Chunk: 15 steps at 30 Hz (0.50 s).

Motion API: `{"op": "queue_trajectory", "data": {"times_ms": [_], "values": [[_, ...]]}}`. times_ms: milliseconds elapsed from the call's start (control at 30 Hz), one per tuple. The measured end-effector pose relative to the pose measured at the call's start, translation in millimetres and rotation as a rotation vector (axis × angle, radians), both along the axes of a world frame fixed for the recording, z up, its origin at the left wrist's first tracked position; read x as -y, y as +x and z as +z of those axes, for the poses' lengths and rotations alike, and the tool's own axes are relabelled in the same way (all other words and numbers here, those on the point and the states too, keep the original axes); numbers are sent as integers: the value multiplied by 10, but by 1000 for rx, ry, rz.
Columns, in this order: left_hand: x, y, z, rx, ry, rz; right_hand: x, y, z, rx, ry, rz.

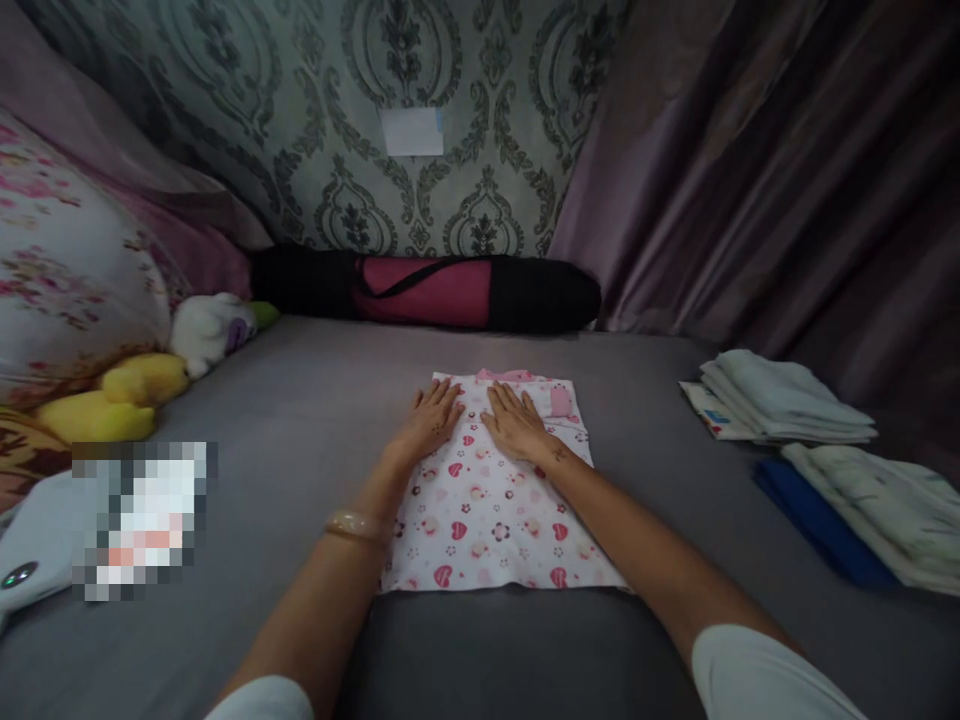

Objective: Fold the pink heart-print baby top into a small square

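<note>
A white child's top [487, 510] printed with red hearts and small flowers lies spread on the grey bed sheet, its pink-trimmed neckline at the far end. My left hand [435, 415] rests flat on its upper left part, fingers stretched out. On the upper middle lies my right hand [517, 420], also flat with fingers spread. A folded-in sleeve with a pink cuff [561, 401] shows just right of my right hand. Neither hand grips the cloth.
Folded clothes [787, 395] and a second stack with a blue piece [821, 520] lie at right. A black and red long bag [427, 290] lies along the wall. Plush toys [146, 380], a floral pillow [67, 260] and a pale handheld device [52, 530] are at left.
</note>
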<state>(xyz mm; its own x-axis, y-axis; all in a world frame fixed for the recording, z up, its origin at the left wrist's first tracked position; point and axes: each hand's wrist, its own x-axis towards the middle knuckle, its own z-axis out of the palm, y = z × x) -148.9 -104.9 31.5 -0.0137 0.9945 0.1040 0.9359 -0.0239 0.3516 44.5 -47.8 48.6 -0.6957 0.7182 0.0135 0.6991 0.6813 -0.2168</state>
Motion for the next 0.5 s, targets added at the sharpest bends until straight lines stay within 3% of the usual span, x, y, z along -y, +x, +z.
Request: {"op": "queue_trajectory", "data": {"times_ms": [500], "values": [[-2,-25,-84,49,51,5,-134,684,-47,25,132,-157]]}}
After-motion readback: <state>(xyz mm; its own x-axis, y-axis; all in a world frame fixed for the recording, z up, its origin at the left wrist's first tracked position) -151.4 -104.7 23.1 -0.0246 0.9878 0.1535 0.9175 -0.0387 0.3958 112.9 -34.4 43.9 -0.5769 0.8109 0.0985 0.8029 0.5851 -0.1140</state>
